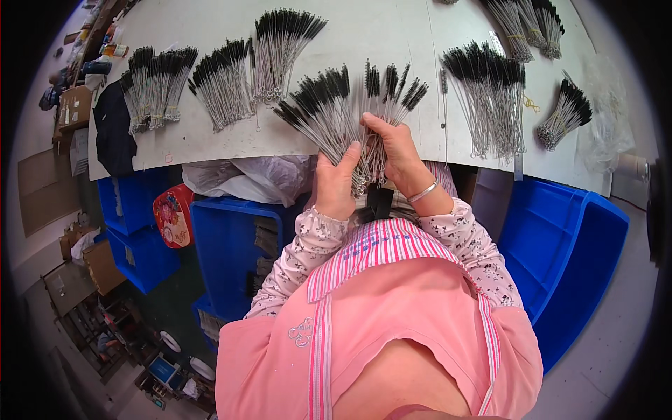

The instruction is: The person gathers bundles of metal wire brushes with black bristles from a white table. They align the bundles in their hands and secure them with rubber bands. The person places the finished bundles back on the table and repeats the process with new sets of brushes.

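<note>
We see a white table (357, 38) in a cluttered room, with cartons (74, 108) off its left end and a pale floor beyond its right end. On the table's left part lie banded brushes (164, 87) and two further groups (224, 87); on its right part we find a broad sheaf (490, 105), a small bundle (563, 115) and clear film (607, 105).

Below the table's near edge, at left, a blue bin (222, 255) holds grey items too dim to identify; a white bag (255, 178) lies over its back rim. A red box (173, 217) stands left of that bin. Under the table's right part we note a larger bin (542, 238), its inner wall exposed.

At the middle of the table's near edge, we see the held brushes (325, 105), bristles fanned over the tabletop, looped ends projecting past the edge. The left hand (336, 185) is partly closed around the larger share, thumb uppermost; the right hand (397, 150), half curled, grips a smaller share. White tabletop shows between these and the broad sheaf. A dark cloth (115, 129) overhangs the table's left edge.
</note>
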Motion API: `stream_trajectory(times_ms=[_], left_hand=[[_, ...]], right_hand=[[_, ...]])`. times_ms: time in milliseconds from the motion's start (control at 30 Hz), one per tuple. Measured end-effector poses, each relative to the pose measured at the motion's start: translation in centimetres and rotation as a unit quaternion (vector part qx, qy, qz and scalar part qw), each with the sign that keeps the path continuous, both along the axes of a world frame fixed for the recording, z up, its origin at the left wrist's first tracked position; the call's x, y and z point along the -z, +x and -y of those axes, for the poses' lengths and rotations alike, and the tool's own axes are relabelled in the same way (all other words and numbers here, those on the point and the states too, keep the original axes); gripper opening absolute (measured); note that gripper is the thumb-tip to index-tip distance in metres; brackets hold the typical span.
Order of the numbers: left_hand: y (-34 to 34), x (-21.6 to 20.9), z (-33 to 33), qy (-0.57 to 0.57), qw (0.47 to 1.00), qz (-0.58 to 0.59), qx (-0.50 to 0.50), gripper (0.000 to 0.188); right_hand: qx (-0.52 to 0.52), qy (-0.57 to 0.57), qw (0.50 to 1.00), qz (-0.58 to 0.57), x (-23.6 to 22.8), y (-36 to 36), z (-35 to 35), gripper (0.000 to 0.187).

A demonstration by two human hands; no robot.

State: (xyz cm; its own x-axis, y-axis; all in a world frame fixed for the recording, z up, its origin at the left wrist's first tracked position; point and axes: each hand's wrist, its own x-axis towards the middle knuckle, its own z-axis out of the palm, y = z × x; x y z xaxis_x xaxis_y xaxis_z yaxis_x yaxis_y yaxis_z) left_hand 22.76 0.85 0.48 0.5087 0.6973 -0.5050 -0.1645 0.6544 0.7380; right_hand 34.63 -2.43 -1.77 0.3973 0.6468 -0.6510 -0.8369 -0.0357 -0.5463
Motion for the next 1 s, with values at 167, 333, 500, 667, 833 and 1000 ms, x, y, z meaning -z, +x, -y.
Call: stream_trajectory(times_ms=[167,333,500,667,833,1000], left_hand=[[0.0,0.9,0.0,0.059,0.998,0.004,0.006,0.038],[0.2,0.7,0.1,0.098,0.995,-0.005,0.002,0.042],[0.3,0.6,0.3,0.13,0.991,-0.019,-0.003,0.045],[0.3,0.6,0.3,0.126,0.992,-0.025,-0.014,0.043],[0.1,0.8,0.2,0.122,0.992,-0.017,0.002,0.041],[0.1,0.7,0.4,0.173,0.985,-0.026,0.008,0.041]], right_hand=[[0.011,0.053,0.999,-0.004,0.6,-0.3,0.1,0.019],[-0.019,0.054,0.998,0.014,0.4,-0.4,0.0,0.018],[0.002,0.08,0.996,-0.031,0.5,-0.3,0.0,0.012],[0.017,0.084,0.996,-0.02,0.4,-0.3,0.1,0.014],[0.012,0.083,0.996,-0.014,0.9,-0.2,0.2,0.019],[0.011,0.091,0.996,0.01,-0.1,-0.5,0.1,0.025]])
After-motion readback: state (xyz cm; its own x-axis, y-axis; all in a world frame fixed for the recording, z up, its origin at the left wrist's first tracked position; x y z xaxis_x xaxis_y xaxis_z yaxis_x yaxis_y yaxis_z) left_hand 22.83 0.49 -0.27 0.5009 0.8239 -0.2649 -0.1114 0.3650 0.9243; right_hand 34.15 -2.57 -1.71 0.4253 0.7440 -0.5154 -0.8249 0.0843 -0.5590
